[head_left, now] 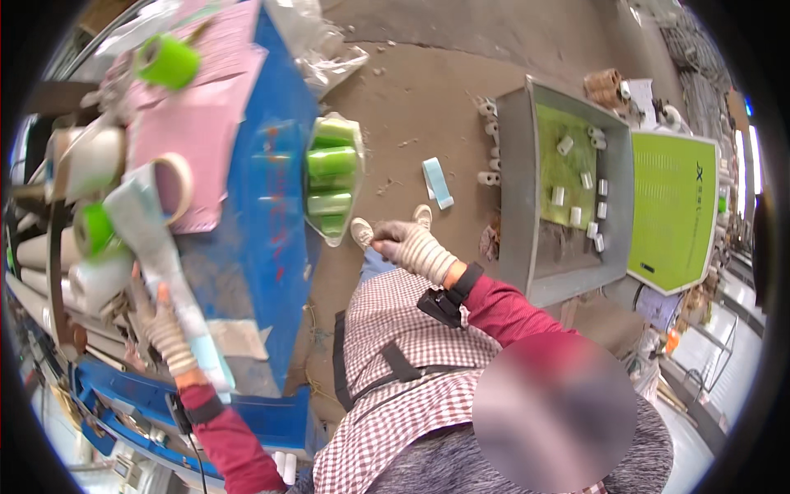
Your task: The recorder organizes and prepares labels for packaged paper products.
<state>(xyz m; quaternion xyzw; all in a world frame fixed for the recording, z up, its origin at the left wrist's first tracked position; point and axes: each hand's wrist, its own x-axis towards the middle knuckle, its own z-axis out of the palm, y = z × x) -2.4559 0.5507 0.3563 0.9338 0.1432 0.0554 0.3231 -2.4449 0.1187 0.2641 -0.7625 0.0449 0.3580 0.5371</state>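
My left hand (160, 321), in a striped knit glove, reaches over the machine side with its fingers stretched out. It lies beside a long pale-blue plastic film strip (169, 247); whether it touches the strip, I cannot tell. Near the strip's upper end stands a roll of tape (174, 188), with a bright green roll (96, 229) next to it. In front of my apron, my right hand (403, 247), gloved the same way, has its fingers curled together. Anything between those fingertips is hidden.
Pink sheets (177, 140) and a green roll (169, 62) lie on the blue surface (247, 214). Beside it is a clear bag of green rolls (333, 173). A grey metal bin (514, 198) at right holds several white rolls. A light-blue piece (438, 183) lies on the floor.
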